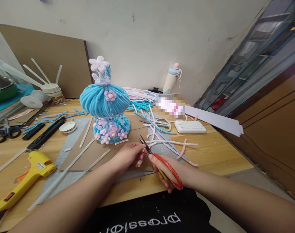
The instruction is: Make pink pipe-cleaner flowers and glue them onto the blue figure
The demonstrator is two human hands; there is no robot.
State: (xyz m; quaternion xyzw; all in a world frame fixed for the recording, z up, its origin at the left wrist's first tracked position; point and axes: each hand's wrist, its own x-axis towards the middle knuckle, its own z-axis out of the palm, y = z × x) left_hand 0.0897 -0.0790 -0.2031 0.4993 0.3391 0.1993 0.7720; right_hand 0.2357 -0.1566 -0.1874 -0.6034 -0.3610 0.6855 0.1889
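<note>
My right hand (168,171) grips red-handled scissors (162,163) near the table's front edge, blades pointing up-left and slightly apart. My left hand (130,155) is curled just left of the blade tips, fingers pinched on something too small to make out. Behind both hands stands a blue pipe-cleaner figure (105,103) with pink and purple flowers and a white flower on top. Loose pink, white and blue pipe cleaners (162,136) lie scattered to the right of the figure. The hands rest over a cardboard sheet (94,155) on a grey mat.
A yellow glue gun (26,178) lies at the front left beside glue sticks (72,161). Black scissors (4,132), a black utility knife (45,134), tape rolls (67,127) and paper cups (50,89) sit at the left. A white box (189,127) and bottle (173,77) stand at the right.
</note>
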